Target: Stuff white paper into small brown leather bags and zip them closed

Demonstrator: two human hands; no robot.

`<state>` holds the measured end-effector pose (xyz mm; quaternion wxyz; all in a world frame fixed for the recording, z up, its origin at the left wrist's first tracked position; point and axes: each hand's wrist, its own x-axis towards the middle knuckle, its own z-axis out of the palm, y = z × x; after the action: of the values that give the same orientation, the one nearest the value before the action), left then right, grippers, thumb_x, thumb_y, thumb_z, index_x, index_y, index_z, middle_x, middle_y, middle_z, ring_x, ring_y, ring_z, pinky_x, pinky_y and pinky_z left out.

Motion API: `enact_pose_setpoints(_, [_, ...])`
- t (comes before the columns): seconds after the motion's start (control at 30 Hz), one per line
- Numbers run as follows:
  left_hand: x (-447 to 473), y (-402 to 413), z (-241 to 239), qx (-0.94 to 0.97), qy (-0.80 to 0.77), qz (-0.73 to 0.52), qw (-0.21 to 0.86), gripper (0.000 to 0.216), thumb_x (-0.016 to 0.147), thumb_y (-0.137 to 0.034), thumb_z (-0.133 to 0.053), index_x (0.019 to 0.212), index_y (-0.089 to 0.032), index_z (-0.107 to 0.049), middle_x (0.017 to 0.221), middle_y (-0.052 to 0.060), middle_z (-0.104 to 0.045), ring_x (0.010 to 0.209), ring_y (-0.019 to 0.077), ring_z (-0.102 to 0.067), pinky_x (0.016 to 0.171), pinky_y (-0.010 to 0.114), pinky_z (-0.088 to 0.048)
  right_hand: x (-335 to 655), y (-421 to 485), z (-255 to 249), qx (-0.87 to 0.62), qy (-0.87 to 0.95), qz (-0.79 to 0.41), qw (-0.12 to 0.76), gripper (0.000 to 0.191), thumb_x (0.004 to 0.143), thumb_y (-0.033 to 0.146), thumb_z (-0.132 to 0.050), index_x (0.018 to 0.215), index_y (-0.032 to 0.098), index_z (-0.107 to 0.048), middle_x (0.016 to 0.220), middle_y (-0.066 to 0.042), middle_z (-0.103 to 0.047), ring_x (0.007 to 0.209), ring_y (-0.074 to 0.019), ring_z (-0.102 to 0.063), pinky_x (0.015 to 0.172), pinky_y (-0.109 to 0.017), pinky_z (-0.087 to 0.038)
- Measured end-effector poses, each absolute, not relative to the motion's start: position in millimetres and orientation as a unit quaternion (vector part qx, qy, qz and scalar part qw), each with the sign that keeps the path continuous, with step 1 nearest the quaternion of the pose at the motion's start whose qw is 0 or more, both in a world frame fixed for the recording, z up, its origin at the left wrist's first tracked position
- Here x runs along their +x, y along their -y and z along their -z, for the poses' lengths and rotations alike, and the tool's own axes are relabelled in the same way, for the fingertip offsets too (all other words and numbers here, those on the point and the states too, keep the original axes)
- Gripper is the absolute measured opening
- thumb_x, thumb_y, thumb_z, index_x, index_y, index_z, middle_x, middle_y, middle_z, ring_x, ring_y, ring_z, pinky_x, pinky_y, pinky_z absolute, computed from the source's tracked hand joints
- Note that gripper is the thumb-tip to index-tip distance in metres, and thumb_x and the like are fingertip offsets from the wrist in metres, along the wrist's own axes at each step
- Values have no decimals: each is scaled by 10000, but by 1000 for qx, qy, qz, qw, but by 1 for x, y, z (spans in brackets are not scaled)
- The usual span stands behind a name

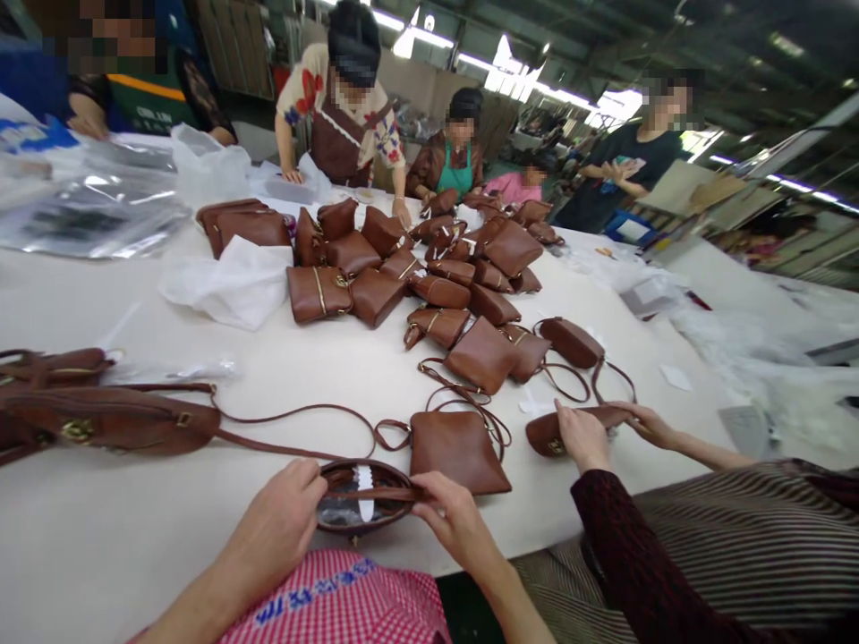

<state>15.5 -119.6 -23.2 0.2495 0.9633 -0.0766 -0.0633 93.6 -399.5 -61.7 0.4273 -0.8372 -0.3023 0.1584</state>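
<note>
At the table's near edge a small brown leather handbag (335, 521) stands with its mouth open, showing a dark lining and a white paper tag (366, 494) inside. My left hand (282, 512) has its fingers closed on the bag's left rim. On the other side my right hand (455, 521) pinches the bag's right end, where a brown strap (386, 493) runs across the opening. Just beyond lies a flat brown pouch bag (456, 447) with a thin strap. Further left rests a long brown bag (127, 420), its strap trailing toward the middle.
A heap of brown bags (443, 295) fills the middle of the white table (322, 376). To my right a co-worker's hands (583, 438) hold another brown bag (547, 436). Plastic sheets (100, 210) and white wrapping (234, 282) lie left. Several people stand around the far side.
</note>
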Motion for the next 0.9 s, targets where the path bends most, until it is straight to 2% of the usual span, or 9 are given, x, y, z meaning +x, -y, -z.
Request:
enact_pose_setpoints(0.07, [17,130,18,964,113,35,238,381,723,5,-421,1006,-173,-604,1133,121,-575,1050,280,-506,927,466,-443,92,398,68,-834,301,-148,438,245,859,168,-623,1100,205,-639,998,-62,-687,936,-206,-631,841,-326,-505])
enact_pose_setpoints(0.13, [21,141,11,956,164,17,243,460,714,-5,-442,1117,-184,-571,1249,123,-543,1135,292,-475,990,485,-407,92,393,70,-824,291,-152,461,193,870,218,-633,1062,206,-655,952,-49,-685,899,-196,-630,814,-309,-498])
enact_pose_setpoints(0.27, [32,161,6,942,204,65,257,338,814,-107,-504,1129,-216,-560,1184,96,-585,1063,278,-513,946,456,-427,93,382,69,-791,259,-171,527,124,889,270,-609,966,203,-680,853,-19,-644,806,-166,-611,716,-256,-482])
enact_pose_setpoints(0.37, [40,170,10,948,169,74,260,421,817,-142,-569,1225,-228,-510,1268,98,-553,1123,286,-482,978,467,-394,93,376,74,-764,241,-195,566,134,878,297,-612,947,204,-679,854,-14,-645,801,-163,-604,706,-245,-478])
enact_pose_setpoints(0.43, [44,173,12,952,153,76,255,398,828,-140,-572,1210,-240,-522,1290,90,-541,1134,282,-467,979,463,-381,91,373,80,-750,217,-212,588,161,894,322,-577,952,196,-659,868,-18,-650,817,-167,-605,739,-257,-483])
enact_pose_setpoints(0.57, [46,178,8,958,124,102,237,351,846,-77,-507,1156,-236,-545,1153,70,-585,1038,248,-492,914,413,-406,83,369,88,-720,140,-230,639,231,933,378,-481,1006,191,-596,894,-29,-654,821,-174,-614,749,-271,-508])
enact_pose_setpoints(0.77, [49,184,1,970,108,125,181,213,844,-72,-504,983,-216,-579,1008,60,-600,962,258,-500,841,417,-419,76,367,86,-783,135,-152,588,290,939,419,-435,1001,196,-610,945,-61,-659,886,-195,-630,820,-316,-509])
enact_pose_setpoints(0.83, [50,186,3,974,102,121,165,218,835,-51,-493,964,-206,-577,1011,70,-595,950,258,-499,833,417,-424,77,368,90,-788,65,-190,582,353,929,501,-412,992,198,-581,890,-64,-657,792,-199,-656,718,-328,-545])
enact_pose_setpoints(0.9, [51,188,4,975,98,120,159,235,822,-34,-492,966,-200,-572,1021,75,-594,954,260,-499,840,422,-426,78,368,96,-772,-19,-278,571,469,905,618,-363,905,192,-557,723,-46,-638,580,-197,-648,511,-314,-535])
